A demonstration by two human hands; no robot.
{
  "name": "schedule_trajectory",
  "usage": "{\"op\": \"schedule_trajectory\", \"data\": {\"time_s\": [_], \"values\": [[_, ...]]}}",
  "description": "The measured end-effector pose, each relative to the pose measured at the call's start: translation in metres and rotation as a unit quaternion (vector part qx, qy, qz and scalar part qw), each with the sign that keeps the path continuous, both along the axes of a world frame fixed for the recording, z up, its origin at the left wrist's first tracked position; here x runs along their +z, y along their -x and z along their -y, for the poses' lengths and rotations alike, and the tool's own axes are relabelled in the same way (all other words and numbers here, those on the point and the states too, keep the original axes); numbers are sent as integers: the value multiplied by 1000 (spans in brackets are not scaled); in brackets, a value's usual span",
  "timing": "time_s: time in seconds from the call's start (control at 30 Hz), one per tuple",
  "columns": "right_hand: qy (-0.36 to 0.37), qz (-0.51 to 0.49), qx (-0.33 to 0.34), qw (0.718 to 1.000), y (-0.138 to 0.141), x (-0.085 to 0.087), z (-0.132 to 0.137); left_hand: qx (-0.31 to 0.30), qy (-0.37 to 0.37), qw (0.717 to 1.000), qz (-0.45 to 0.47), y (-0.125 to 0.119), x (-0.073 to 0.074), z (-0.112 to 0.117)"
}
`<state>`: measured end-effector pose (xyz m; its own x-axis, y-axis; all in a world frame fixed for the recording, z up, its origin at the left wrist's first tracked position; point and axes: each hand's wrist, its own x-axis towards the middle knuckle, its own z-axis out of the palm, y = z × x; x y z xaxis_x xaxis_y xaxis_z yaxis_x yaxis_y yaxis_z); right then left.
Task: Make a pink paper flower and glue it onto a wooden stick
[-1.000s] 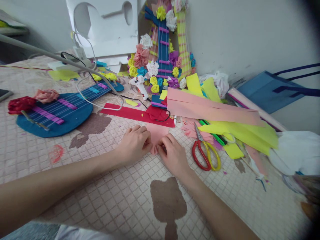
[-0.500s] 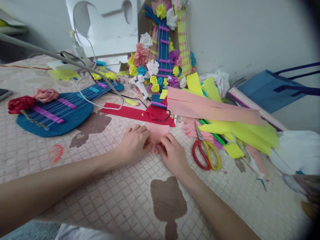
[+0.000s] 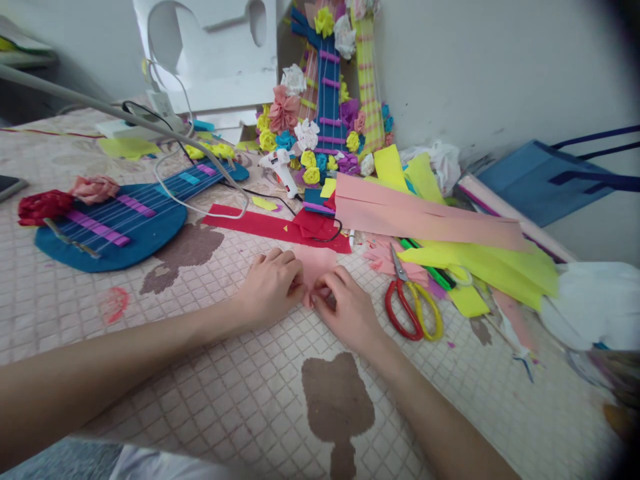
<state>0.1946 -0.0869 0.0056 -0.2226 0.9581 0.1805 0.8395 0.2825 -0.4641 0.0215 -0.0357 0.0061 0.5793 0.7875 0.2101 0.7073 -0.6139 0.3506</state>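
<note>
Pink paper [image 3: 316,260], matte and thin, is pinched in the curled fingertips of the left hand [image 3: 275,281] and right hand [image 3: 351,310], well in from the near edge of the diamond-patterned desk [image 3: 240,393]; its lower rim, fanned in pleats one second earlier, now bunches tighter. A flat red strip [image 3: 250,223] lies beyond.

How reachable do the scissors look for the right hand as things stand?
Probably yes: the scissors lie beside the right hand, nothing between, though its fingers are pinching gathered pink paper.
</note>
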Motion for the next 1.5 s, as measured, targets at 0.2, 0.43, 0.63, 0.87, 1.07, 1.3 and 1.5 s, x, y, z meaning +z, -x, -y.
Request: {"op": "schedule_trajectory", "data": {"time_s": [0.2, 0.43, 0.63, 0.87, 1.07, 1.3, 1.5], "values": [[27, -20, 22, 999, -3, 6, 1, -4, 2, 1000, 0, 1, 0, 0], [61, -33, 64, 996, -10, 16, 0, 2, 5, 1000, -11, -1, 4, 1], [60, -53, 34, 996, -5, 14, 1, 2, 12, 1000, -10, 0, 5, 2], [12, -6, -28, 1000, 7, 5, 1, 1, 11, 1000, -3, -1, 4, 1], [20, -21, -15, 999, 1, 2, 0, 1, 10, 1000, -3, 0, 4, 2], [17, -26, -15, 999, 1, 0, 1, 1, 6, 1000, -1, 0, 3, 2], [-2, 2, -40, 999, 6, 0, 1, 3, 8, 1000, -2, -1, 4, 2]]}}
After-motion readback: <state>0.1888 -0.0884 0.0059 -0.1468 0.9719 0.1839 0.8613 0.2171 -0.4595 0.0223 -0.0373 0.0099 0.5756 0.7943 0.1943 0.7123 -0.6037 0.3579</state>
